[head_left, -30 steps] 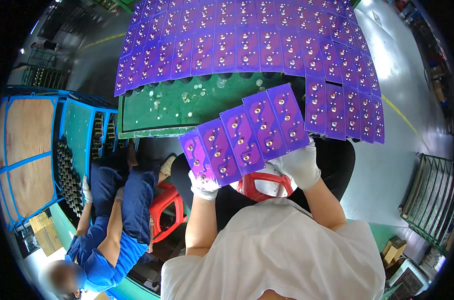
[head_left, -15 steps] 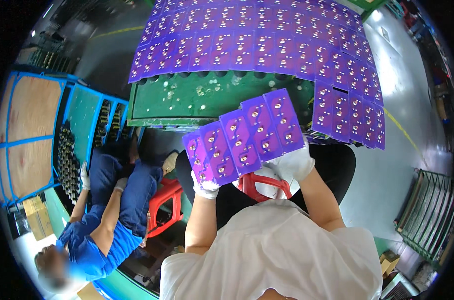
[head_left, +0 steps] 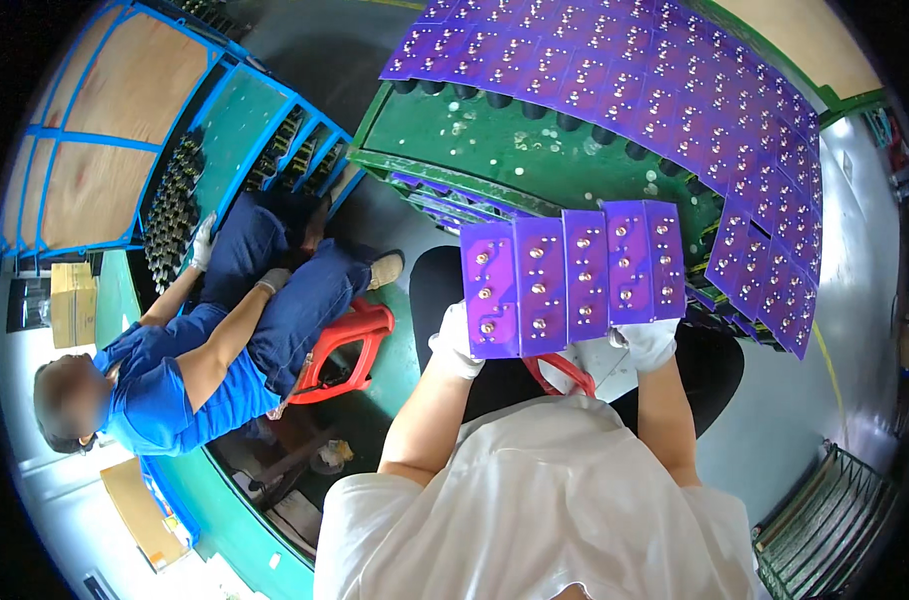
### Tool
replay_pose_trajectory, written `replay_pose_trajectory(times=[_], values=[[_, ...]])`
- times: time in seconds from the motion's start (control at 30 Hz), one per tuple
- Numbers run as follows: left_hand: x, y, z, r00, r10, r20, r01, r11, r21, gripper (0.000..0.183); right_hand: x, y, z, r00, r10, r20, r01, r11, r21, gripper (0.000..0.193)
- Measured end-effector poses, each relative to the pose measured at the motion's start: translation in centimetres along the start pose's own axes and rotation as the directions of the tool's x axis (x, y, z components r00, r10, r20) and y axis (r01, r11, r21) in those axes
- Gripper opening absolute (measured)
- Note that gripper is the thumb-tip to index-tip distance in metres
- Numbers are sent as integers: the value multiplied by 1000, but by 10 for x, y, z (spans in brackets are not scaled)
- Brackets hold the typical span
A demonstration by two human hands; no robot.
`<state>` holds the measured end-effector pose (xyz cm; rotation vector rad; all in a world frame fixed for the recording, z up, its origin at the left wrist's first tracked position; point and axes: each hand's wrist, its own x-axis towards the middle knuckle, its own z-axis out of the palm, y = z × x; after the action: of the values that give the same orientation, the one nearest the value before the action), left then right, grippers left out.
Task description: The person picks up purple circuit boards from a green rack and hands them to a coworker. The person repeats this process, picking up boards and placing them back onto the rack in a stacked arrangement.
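Note:
Several purple circuit boards, dotted with small metal studs and white marks, stand side by side in a slightly stepped row above my lap. My left hand, in a white glove, grips the row at its lower left end. At the lower right, my gloved right hand closes on the boards' bottom edge, its fingers partly hidden behind them. Beyond them, many like boards lie in rows on a green table, with black round pieces showing under their front edge.
To the left, a person in blue with white gloves sits on a red stool by a blue-framed rack. More purple boards sit beneath the table top. A green metal rack stands at lower right; a cardboard box lies at lower left.
My view has swung, shifting the surroundings. The held row has gone from slanting upward to the right to nearly level, and sits further right in the picture. Both hands still hold it.

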<state>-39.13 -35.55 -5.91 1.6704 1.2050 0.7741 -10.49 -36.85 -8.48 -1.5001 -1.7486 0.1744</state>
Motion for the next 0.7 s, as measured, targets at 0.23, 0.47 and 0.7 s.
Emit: replay_pose_trajectory(times=[0.23, 0.47, 0.7], values=[[-14, 20, -7, 999, -48, -7, 48, 998, 26, 35, -9, -14, -2, 997, 29, -69, -7, 955, 297, 33], [-27, 21, -17, 995, 58, 81, -66, 992, 106, 44, -26, -26, -11, 987, -70, -146, 101, 971, 218, 48], [-53, -28, -11, 984, 145, 108, 115, -43, -992, 57, -46, -36, -35, 1000, -1, -23, 9, 928, 372, 45]])
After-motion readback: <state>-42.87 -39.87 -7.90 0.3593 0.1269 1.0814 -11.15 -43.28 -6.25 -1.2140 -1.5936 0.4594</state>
